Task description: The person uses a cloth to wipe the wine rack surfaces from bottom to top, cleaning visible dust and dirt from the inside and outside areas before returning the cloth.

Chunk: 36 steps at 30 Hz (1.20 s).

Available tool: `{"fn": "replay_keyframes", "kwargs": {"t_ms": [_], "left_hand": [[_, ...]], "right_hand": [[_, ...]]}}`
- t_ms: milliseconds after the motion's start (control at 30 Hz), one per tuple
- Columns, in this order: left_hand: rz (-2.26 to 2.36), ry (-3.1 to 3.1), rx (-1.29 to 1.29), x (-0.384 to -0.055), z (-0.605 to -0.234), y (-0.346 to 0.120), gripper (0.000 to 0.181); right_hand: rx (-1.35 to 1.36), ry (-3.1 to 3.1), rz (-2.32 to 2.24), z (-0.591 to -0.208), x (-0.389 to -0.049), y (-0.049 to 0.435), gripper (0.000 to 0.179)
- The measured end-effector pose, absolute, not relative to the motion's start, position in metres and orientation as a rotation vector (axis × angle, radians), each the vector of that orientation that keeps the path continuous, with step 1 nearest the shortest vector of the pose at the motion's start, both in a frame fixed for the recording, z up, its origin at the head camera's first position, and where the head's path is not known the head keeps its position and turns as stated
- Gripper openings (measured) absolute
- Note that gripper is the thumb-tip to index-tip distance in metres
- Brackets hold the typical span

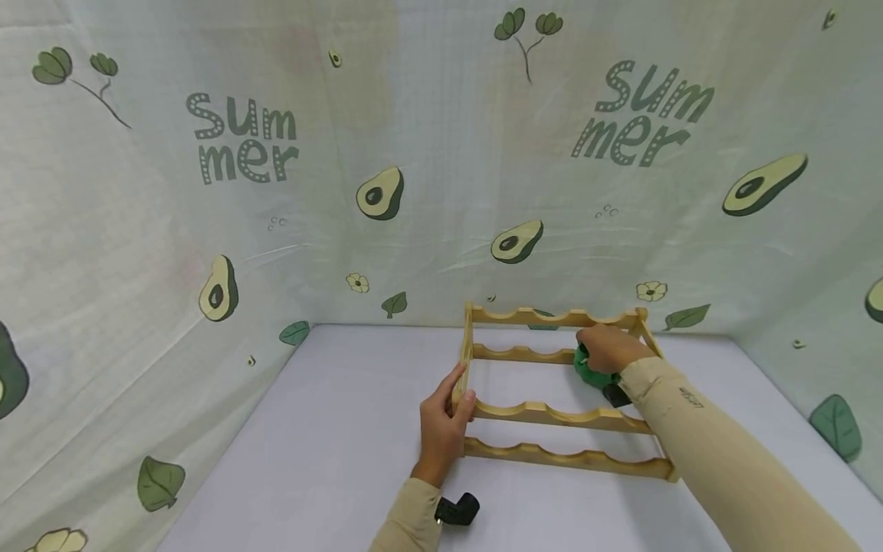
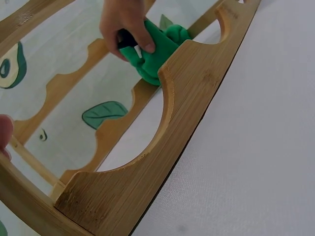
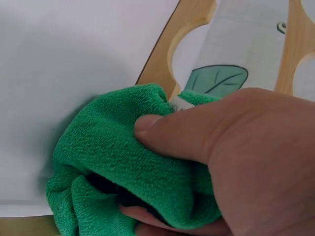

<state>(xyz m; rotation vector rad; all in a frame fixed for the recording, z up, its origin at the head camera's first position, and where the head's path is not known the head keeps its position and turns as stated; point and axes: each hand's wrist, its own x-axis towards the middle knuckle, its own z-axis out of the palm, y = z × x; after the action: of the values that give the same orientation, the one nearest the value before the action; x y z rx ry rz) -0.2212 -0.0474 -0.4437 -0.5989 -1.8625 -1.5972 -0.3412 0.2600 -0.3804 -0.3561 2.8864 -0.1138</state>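
A two-tier wooden rack (image 1: 552, 416) with scalloped rails stands on the white table, probably a wine rack. My left hand (image 1: 441, 429) grips its left side frame, thumb on the inner side. In the left wrist view only a bit of that hand's fingers (image 2: 5, 132) shows at the left edge. My right hand (image 1: 610, 349) reaches over the front rails and holds a bunched green terry cloth (image 3: 118, 137) against the lower back rail (image 1: 520, 353). The thumb presses on top of the cloth in the right wrist view, while other fingers are partly hidden beneath its folds.
The white tabletop (image 1: 331, 429) extends to both sides of the rack. Behind it hangs a pale curtain (image 1: 441, 153) printed with avocados, leaves and lettering. A black device (image 1: 458, 510) is worn at my left wrist.
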Motion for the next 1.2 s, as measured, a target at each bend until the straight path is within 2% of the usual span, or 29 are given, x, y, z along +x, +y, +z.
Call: {"fn": "replay_keyframes", "kwargs": {"t_ms": [233, 700, 1200], "left_hand": [[-1.558, -1.881, -0.616, -0.223, -0.443, -0.049, 0.034], [-1.665, -1.952, -0.614, -0.224, -0.446, -0.050, 0.029], [-1.705, -1.924, -0.579, -0.226, -0.448, -0.047, 0.028]], "right_hand": [[-0.366, 2.888, -0.141, -0.385, -0.347, 0.262, 0.029], [-0.366, 2.900, -0.170, -0.387, -0.349, 0.261, 0.032], [-0.462, 2.942, -0.285, -0.385, -0.350, 0.253, 0.026]]}}
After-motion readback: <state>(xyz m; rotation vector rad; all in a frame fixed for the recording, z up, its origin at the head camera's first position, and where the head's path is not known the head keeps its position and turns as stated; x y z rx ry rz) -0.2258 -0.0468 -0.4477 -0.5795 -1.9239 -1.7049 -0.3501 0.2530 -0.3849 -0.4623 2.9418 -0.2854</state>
